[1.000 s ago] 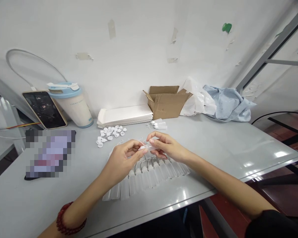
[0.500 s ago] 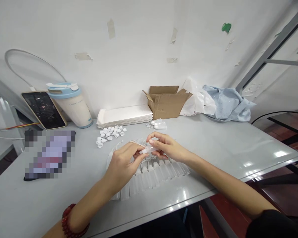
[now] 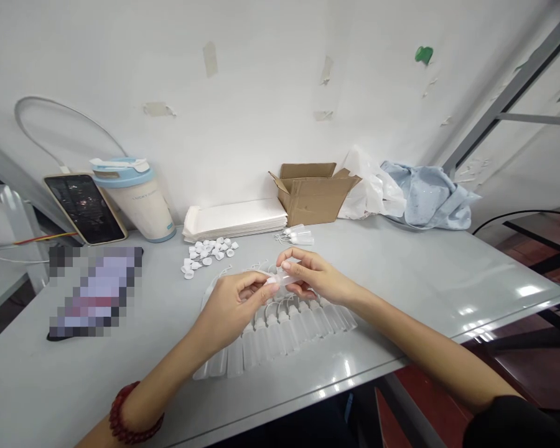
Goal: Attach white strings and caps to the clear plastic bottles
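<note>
A small translucent plastic bottle [image 3: 288, 280] lies sideways between my hands, above the table. My right hand [image 3: 317, 275] is closed around its body. At its white-capped end, the thumb and fingers of my left hand [image 3: 242, 298] pinch the cap [image 3: 272, 279]; the fingers partly hide it. Below my hands, several similar bottles [image 3: 280, 333] lie side by side in a fanned row, with thin strap loops at their necks. A pile of loose white caps [image 3: 210, 249] sits beyond my left hand.
Two finished-looking bottles [image 3: 301, 236] lie near an open cardboard box [image 3: 317, 196]. Beside the box are a stack of white sheets [image 3: 236, 219], a white plastic bag [image 3: 371, 186] and blue cloth [image 3: 429, 196]. At left stand a tumbler [image 3: 137, 202] and phone [image 3: 86, 208].
My left hand has turned slightly at the cap, its fingers shifting. My right hand keeps its hold on the bottle, nearly still.
</note>
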A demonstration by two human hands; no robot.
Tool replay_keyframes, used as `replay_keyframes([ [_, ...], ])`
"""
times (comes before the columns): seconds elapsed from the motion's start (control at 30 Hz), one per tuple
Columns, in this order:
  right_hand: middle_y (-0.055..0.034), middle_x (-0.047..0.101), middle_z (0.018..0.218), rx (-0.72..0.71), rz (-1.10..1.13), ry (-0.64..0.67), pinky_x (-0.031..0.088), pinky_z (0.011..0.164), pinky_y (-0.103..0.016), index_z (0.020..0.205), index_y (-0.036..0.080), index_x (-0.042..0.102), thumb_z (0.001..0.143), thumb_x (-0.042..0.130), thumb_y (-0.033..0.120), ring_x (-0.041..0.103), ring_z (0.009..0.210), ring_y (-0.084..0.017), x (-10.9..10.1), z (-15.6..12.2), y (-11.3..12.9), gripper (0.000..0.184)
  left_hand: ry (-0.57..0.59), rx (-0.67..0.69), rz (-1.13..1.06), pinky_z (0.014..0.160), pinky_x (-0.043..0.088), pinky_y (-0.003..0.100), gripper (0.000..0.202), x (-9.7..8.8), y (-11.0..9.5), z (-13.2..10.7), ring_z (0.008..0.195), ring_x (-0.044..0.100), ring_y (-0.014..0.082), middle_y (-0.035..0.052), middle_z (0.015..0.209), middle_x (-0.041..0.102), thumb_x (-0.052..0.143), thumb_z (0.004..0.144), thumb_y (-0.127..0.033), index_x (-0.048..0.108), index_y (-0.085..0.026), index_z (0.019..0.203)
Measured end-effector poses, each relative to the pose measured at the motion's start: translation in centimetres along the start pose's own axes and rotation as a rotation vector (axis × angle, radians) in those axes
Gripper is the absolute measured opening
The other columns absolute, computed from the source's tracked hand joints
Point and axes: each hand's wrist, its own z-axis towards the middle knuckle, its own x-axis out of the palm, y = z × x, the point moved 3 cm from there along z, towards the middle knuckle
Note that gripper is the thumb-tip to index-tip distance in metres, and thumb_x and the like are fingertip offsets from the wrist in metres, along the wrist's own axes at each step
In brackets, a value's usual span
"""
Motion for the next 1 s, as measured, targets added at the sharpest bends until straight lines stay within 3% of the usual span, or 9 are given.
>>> replay_keyframes([
  [0.1,0.009,0.046,0.049,-0.005,0.001,-0.002,0.022,0.038,-0.016,0.092,0.021,0.045,0.089,0.05,0.049,0.029,0.037,-0.003,0.04,0.02,0.0,0.028,-0.155,0.174,0.106,0.064,0.048,0.025,0.013,-0.13,-0.17,-0.32,0.064,0.06,0.0134,0.0016,0.08,0.071,0.062,0.08,-0.029,0.068,-0.018,0.084],
  [0.17,0.009,0.046,0.049,-0.006,0.001,-0.001,0.022,0.038,-0.016,0.092,0.021,0.046,0.089,0.05,0.049,0.03,0.037,-0.003,0.08,0.01,-0.02,0.028,-0.179,0.218,0.137,0.063,0.048,0.025,0.014,-0.12,-0.31,-0.47,0.063,0.059,0.0132,0.0022,0.082,0.071,0.062,0.08,-0.028,0.067,-0.018,0.087],
  [0.27,0.0091,0.046,0.049,-0.009,-0.002,-0.004,0.023,0.038,-0.015,0.092,0.021,0.045,0.089,0.05,0.049,0.03,0.037,-0.003,0.09,0.0,-0.06,0.028,-0.109,0.124,0.099,0.056,0.046,0.022,0.02,-0.12,-0.43,-0.41,0.064,0.059,0.0137,0.0012,0.077,0.069,0.057,0.084,-0.036,0.068,-0.019,0.085],
  [0.4,0.0096,0.044,0.048,-0.001,-0.012,0.004,0.022,0.038,-0.015,0.091,0.021,0.044,0.09,0.05,0.048,0.029,0.037,-0.003,0.15,-0.02,-0.02,0.027,0.042,-0.05,0.019,0.05,0.043,0.022,0.041,0.02,-0.32,-0.24,0.058,0.058,0.0137,-0.0001,0.062,0.063,0.044,0.091,-0.044,0.064,-0.019,0.066],
  [0.47,0.01,0.043,0.048,0.007,-0.01,0.01,0.021,0.038,-0.015,0.091,0.021,0.044,0.09,0.05,0.048,0.029,0.037,-0.003,0.19,-0.01,-0.02,0.027,0.062,-0.062,0.017,0.05,0.043,0.022,0.039,0.11,-0.17,-0.21,0.057,0.057,0.0135,-0.0003,0.061,0.062,0.045,0.09,-0.044,0.062,-0.019,0.065],
  [0.6,0.0098,0.045,0.048,0.016,-0.005,0.009,0.021,0.037,-0.015,0.092,0.021,0.044,0.089,0.051,0.049,0.029,0.036,-0.003,0.22,0.1,-0.16,0.028,-0.047,0.125,0.139,0.056,0.045,0.023,0.018,0.08,-0.03,-0.29,0.062,0.057,0.0137,0.0006,0.072,0.065,0.054,0.086,-0.033,0.063,-0.018,0.082],
  [0.7,0.0096,0.046,0.049,0.01,0.0,0.013,0.022,0.037,-0.015,0.092,0.02,0.045,0.089,0.051,0.049,0.029,0.036,-0.003,0.24,0.15,-0.19,0.029,-0.085,0.213,0.219,0.056,0.045,0.024,0.014,0.08,-0.03,-0.34,0.061,0.055,0.0132,0.002,0.079,0.066,0.054,0.084,-0.03,0.06,-0.018,0.087],
  [0.9,0.0101,0.044,0.048,-0.004,-0.014,0.016,0.022,0.038,-0.015,0.093,0.02,0.045,0.089,0.05,0.048,0.029,0.037,-0.003,0.48,-0.11,0.38,0.029,0.083,0.011,0.057,0.045,0.039,0.021,0.032,0.18,-0.43,-0.24,0.052,0.051,0.0119,-0.0013,0.06,0.058,0.045,0.089,-0.041,0.061,-0.019,0.072],
  [1.0,0.0097,0.045,0.049,-0.005,-0.023,0.016,0.022,0.038,-0.015,0.092,0.02,0.044,0.088,0.052,0.047,0.03,0.039,-0.004,0.69,-0.14,0.54,0.029,0.108,-0.088,-0.022,0.042,0.037,0.021,0.039,0.17,-0.43,-0.29,0.046,0.047,0.0104,-0.0023,0.054,0.055,0.043,0.09,-0.045,0.06,-0.019,0.067],
])
